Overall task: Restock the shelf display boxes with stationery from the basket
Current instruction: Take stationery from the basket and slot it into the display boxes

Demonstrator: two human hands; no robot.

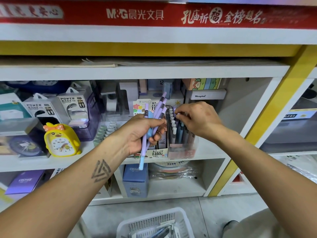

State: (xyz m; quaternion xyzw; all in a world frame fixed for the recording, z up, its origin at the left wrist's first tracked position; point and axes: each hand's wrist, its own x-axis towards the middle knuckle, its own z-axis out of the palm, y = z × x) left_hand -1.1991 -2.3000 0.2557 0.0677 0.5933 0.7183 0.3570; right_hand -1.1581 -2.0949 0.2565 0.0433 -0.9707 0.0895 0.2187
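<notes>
Restocking midway: right hand (197,117) pinches one pen (178,113) at the box (181,150); left hand (144,133), beside the box, grips a bunch (158,110); basket (154,222), below, holds more.

Smooth, matt plastic pens (159,114) in lilac, one with a pale blue end. Pen box (181,150) of clear, glossy plastic. Lead box (155,152) of printed card, slightly shiny. Shelf (212,148) of smooth white laminate with glossy yellow edging. Basket (135,224) of white perforated plastic. Duck clock (60,140) of glossy yellow plastic. Power banks (75,107) in clear, shiny plastic cases. Floor (214,212) of dull grey stone or concrete.
</notes>
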